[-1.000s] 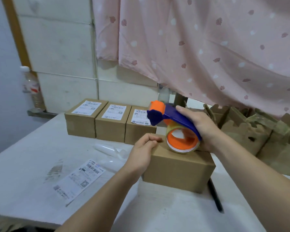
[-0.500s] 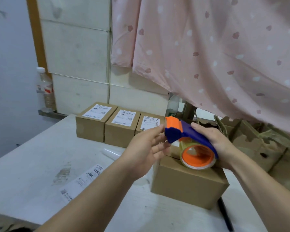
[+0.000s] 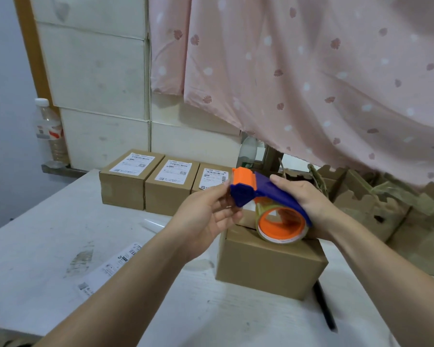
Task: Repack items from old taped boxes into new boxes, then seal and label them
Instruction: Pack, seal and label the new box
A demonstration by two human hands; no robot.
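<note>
Left hand [image 3: 206, 216], lifted off box [image 3: 268, 266], pinches tape [image 3: 264, 207].

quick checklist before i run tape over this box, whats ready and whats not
1. Tape dispenser gripped: ok, the right hand is round its blue handle.
2. Tape end caught: ok, the left hand pinches it at the dispenser's head.
3. Tape on the roll: ok, a clear layer shows round the orange core.
4. Flaps of the brown box shut flat: cannot tell, the roll and hands hide the top.
5. Box steadied: not ok, neither hand holds it.
6. Loose shipping label within reach: ok, it lies on the table left of the box.
</note>
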